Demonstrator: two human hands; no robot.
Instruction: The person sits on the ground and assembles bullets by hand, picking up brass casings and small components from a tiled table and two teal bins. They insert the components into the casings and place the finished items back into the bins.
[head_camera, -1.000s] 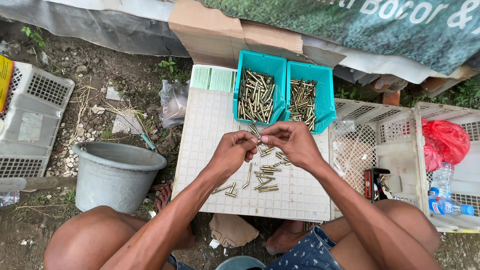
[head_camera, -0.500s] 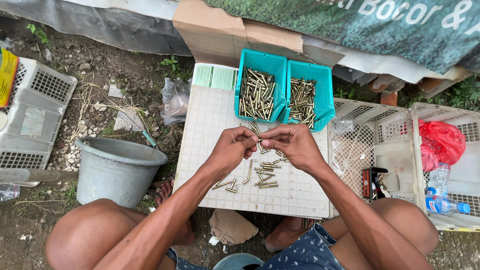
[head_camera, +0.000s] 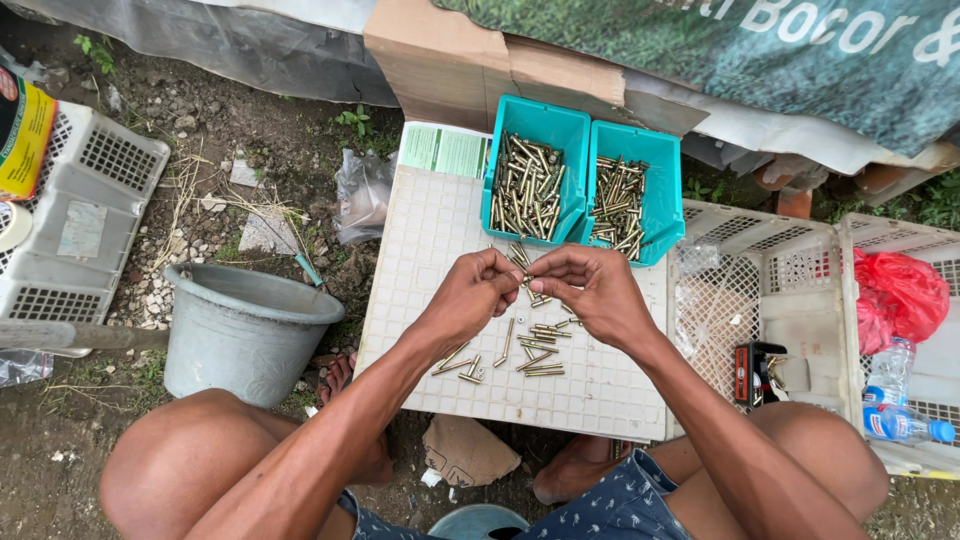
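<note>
Bolts (head_camera: 535, 350) lie loose on the table (head_camera: 420, 260); I pinch one between left hand (head_camera: 470, 297) and right hand (head_camera: 590, 292); two bins (head_camera: 655, 150) already hold many.

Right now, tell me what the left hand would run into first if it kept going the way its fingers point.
The left hand points toward the right hand; it would likely meet those fingertips first, at the small brass bolt pinched between them.

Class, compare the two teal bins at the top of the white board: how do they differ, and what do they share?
The left bin sits nearer the green paper; the right bin borders the white crate. The left bin's brass pieces look thicker and fill it more; the right bin's look thinner and leave bare floor. Both are teal, rectangular, open-topped, touching side by side.
</note>
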